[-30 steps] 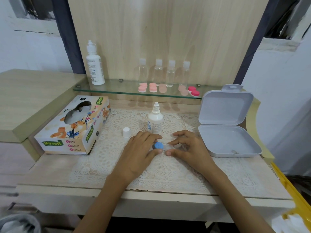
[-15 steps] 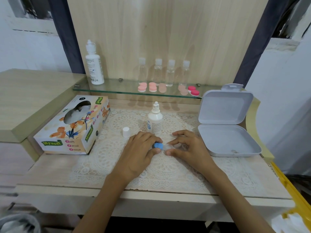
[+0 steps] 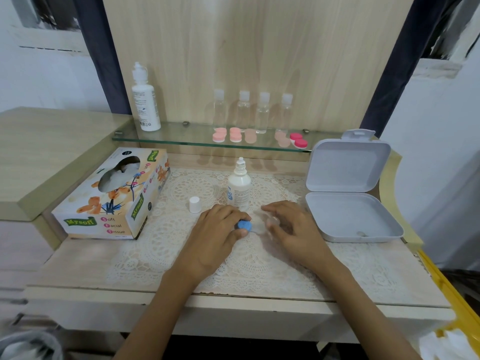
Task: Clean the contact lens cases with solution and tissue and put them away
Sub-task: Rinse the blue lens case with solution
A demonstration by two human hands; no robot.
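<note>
A contact lens case with a blue cap (image 3: 243,225) lies on the lace mat (image 3: 246,266). My left hand (image 3: 215,235) pinches that blue cap between thumb and fingers. My right hand (image 3: 293,229), blurred by motion, curls its thumb and fingers round the pale right end of the case. An uncapped solution bottle (image 3: 239,187) stands just behind the case, with its white cap (image 3: 194,204) to the left. The tissue box (image 3: 114,196) sits at the left. A grey storage box (image 3: 348,216) lies at the right with its lid open.
A glass shelf (image 3: 187,137) behind holds several pink lens cases (image 3: 235,135), a red one (image 3: 298,141), several small clear bottles (image 3: 244,107) and a tall white bottle (image 3: 144,100). A raised wooden counter borders the left, and a yellow edge the right.
My right hand has shifted slightly right and turned at the pale end of the case, now blurred. The left hand keeps its pinch on the blue cap.
</note>
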